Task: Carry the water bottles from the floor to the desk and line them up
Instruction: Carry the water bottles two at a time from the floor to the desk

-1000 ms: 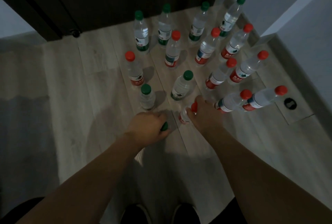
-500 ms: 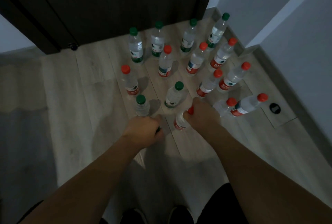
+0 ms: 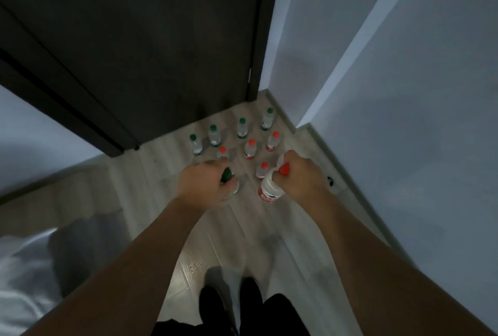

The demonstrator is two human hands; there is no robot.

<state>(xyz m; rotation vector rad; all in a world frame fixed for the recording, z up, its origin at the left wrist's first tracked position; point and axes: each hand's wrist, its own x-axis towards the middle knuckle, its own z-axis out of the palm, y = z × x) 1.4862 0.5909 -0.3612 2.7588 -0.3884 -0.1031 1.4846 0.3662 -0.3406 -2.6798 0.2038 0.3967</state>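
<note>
My left hand (image 3: 207, 183) is closed around the neck of a green-capped water bottle (image 3: 227, 175), most of which it hides. My right hand (image 3: 301, 178) grips a red-capped water bottle (image 3: 270, 187) by its neck, its red label showing below my fingers. Both bottles hang above the pale wooden floor (image 3: 242, 233). Several more clear bottles stand on the floor beyond my hands: green-capped ones (image 3: 214, 135) in the far row by the door, red-capped ones (image 3: 250, 149) nearer. No desk is in view.
A dark door (image 3: 148, 39) and its frame close off the far side. White walls (image 3: 404, 120) form a corner on the right, with a skirting board along the floor. A white bed edge (image 3: 24, 276) lies at the lower left. My feet (image 3: 237, 306) are at the bottom.
Both hands have lifted their bottles off the floor and the camera has risen, so the remaining bottles look smaller and farther away.
</note>
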